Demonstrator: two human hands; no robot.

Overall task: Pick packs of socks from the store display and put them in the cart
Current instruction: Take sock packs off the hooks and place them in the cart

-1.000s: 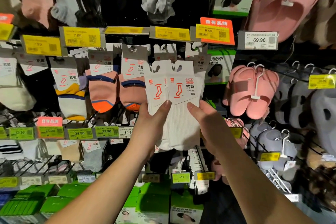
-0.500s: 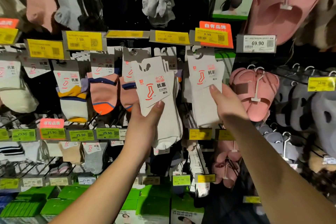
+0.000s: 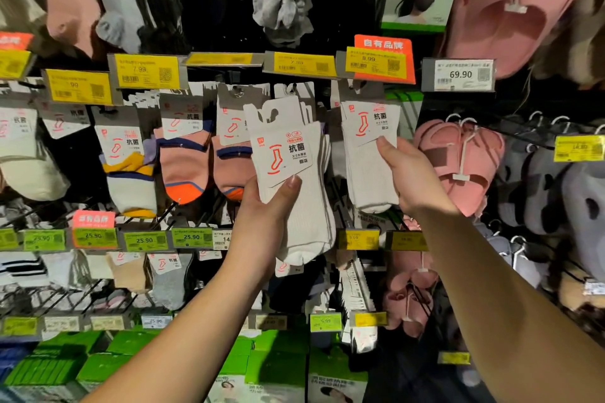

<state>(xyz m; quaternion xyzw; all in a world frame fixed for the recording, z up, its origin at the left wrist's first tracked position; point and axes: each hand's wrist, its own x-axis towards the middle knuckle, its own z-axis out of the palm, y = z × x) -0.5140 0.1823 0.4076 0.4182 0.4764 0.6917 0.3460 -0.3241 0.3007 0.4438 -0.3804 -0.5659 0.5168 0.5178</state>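
A pack of white ribbed socks with a white card header [image 3: 288, 180] is gripped by the left hand [image 3: 265, 213], thumb pressed on the card's lower edge, tilted in front of the display. A second white sock pack [image 3: 370, 154], hanging under the yellow 8.99 price tag [image 3: 376, 64], is pinched by the right hand [image 3: 412, 180]. Pink slippers [image 3: 465, 160] hang just beside it.

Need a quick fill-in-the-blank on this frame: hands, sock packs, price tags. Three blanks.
1. The left hand holds a pack of ____ socks.
2. The right hand pinches a second white pack that hangs under the tag reading ____.
3. The pink slippers hang to the ____ of the right hand.

Missing words: white; 8.99; right
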